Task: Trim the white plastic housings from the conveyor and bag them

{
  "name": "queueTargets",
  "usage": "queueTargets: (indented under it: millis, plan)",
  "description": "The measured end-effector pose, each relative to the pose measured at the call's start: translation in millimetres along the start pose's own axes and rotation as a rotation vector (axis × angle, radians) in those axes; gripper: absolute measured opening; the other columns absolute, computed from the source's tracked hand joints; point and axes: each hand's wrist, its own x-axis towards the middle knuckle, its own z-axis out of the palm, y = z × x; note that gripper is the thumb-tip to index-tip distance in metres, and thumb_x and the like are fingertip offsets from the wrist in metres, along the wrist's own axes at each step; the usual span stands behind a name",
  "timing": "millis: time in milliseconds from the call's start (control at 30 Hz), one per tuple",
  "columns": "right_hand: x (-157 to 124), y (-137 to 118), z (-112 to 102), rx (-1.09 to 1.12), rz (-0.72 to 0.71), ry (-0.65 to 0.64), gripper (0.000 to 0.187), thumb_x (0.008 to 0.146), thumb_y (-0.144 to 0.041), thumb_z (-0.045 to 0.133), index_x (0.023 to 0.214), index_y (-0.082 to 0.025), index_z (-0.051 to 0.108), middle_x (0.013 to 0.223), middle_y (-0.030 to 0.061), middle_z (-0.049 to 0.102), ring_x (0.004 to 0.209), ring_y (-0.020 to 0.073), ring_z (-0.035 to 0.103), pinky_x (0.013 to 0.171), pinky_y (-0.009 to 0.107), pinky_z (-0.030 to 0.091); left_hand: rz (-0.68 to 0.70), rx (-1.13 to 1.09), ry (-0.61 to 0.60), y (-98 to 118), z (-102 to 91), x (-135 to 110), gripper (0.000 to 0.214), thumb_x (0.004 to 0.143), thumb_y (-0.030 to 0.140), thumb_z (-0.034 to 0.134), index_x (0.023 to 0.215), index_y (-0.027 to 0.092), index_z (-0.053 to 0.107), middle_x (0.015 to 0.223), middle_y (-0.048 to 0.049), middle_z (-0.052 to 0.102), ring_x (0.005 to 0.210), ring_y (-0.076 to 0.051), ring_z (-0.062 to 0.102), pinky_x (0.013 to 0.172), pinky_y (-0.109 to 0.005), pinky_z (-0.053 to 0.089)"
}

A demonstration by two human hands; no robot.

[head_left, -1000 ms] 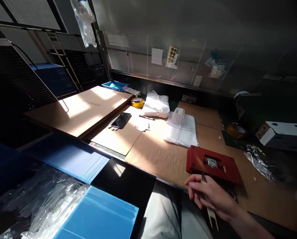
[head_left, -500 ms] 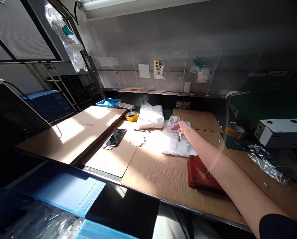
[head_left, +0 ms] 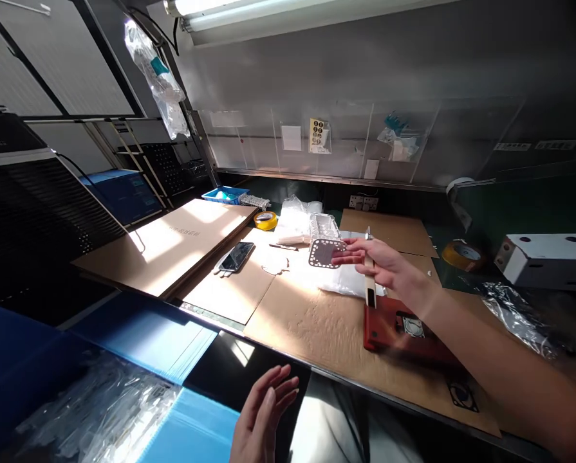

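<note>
Once lifted from the clear tray (head_left: 324, 226), dark perforated gasket (head_left: 324, 253) pinched in closed right hand (head_left: 384, 265) alongside upright tool (head_left: 369, 278), left hand (head_left: 263, 417) open and empty, fingers spread.

- smartphone (head_left: 236, 256) lying face up (screen's dark)
- yellow tape roll (head_left: 265, 220) nearby
- blue plastic tray (head_left: 224, 195) further back
- crinkly clear plastic wrap (head_left: 517, 325) off right
</note>
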Motion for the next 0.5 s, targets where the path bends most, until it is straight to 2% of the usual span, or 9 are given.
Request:
queueTargets:
  millis: [67,100,200,267,367,500]
  plan:
    - [-52.2,37.5,-7.9,-0.003,0.067,-0.098,0.03,0.089,-0.015,0.061,0.119,-0.019,0.059,0.096,0.0115,0.076,0.058,0.011,0.067,0.035,0.015,0.019,-0.133,-0.269,-0.087,4.4,18.2,0.1,0.051,0.088,0.055,0.064,0.125,0.02,0.068,0.133,-0.0136,0.067,0.126,-0.034,0.061,0.109,-0.047,0.047]
    - [-77.6,61.2,-12.7,0.035,0.106,-0.195,0.03,0.088,-0.02,0.064,0.118,-0.019,0.057,0.092,0.0122,0.077,0.05,0.0095,0.062,0.035,0.016,0.014,-0.206,-0.391,-0.129,4.0,26.1,-0.7,0.056,0.091,0.06,0.057,0.128,0.019,0.066,0.131,-0.0144,0.067,0.127,-0.034,0.059,0.11,-0.048,0.046]
    - [-144.9,137.0,-30.7,0.043,0.221,-0.328,0.031,0.086,-0.032,0.07,0.11,-0.016,0.059,0.086,0.0127,0.077,0.036,0.0024,0.044,0.035,0.017,0.009,-0.371,-0.624,-0.236,-8.2,40.4,-8.9,0.063,0.096,0.063,0.044,0.138,0.019,0.058,0.13,-0.0153,0.068,0.127,-0.035,0.059,0.109,-0.053,0.044]
    - [-178.5,179.2,-45.5,-0.009,0.3,-0.369,0.033,0.085,-0.039,0.072,0.106,-0.015,0.063,0.088,0.0128,0.076,0.039,0.0029,0.047,0.037,0.017,0.01,-0.492,-0.69,-0.234,-23.1,41.5,-20.5,0.061,0.097,0.059,0.043,0.138,0.016,0.057,0.125,-0.0171,0.07,0.122,-0.037,0.063,0.106,-0.054,0.045]
    - [-207.3,217.8,-66.5,-0.079,0.375,-0.317,0.037,0.087,-0.048,0.07,0.098,-0.013,0.067,0.073,0.0069,0.07,0.043,0.0051,0.05,0.04,0.018,0.014,-0.69,-0.725,-0.221,-45.0,36.9,-45.8,0.059,0.098,0.055,0.044,0.135,0.012,0.059,0.118,-0.0182,0.072,0.114,-0.038,0.067,0.103,-0.055,0.047]
    - [-213.2,231.9,-75.7,-0.072,0.315,-0.07,0.04,0.087,-0.052,0.071,0.099,-0.014,0.067,0.061,-0.0031,0.054,0.045,0.0027,0.036,0.042,0.017,0.019,-0.873,-0.715,-0.265,-57.3,34.4,-75.0,0.062,0.098,0.058,0.039,0.133,0.011,0.061,0.115,-0.0188,0.073,0.109,-0.037,0.069,0.101,-0.055,0.048]
